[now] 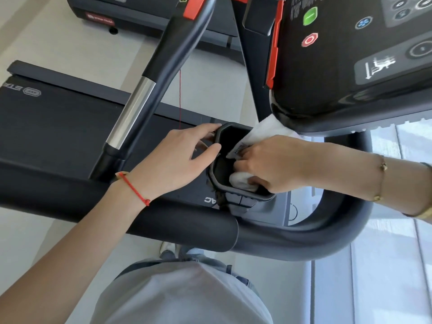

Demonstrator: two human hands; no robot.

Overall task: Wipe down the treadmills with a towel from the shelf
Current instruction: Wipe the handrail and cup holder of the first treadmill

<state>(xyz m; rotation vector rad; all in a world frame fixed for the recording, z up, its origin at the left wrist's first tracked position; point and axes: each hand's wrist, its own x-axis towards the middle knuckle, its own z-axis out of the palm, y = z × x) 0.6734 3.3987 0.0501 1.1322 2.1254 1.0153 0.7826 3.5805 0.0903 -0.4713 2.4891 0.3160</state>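
The white towel (242,181) is bunched inside the treadmill's (70,127) black cup holder (218,136), with more of it trailing up and out past the holder's far rim toward the console (350,54). The right hand (275,164) reaches into the holder, fingers curled around the towel and pressing it against the inside. The left hand (177,157) rests on the holder's left rim, fingers loosely spread, thumb hooked over the edge. Left of the holder a handrail (140,94) with a silver section slants away, and below it runs the padded front bar (163,225).
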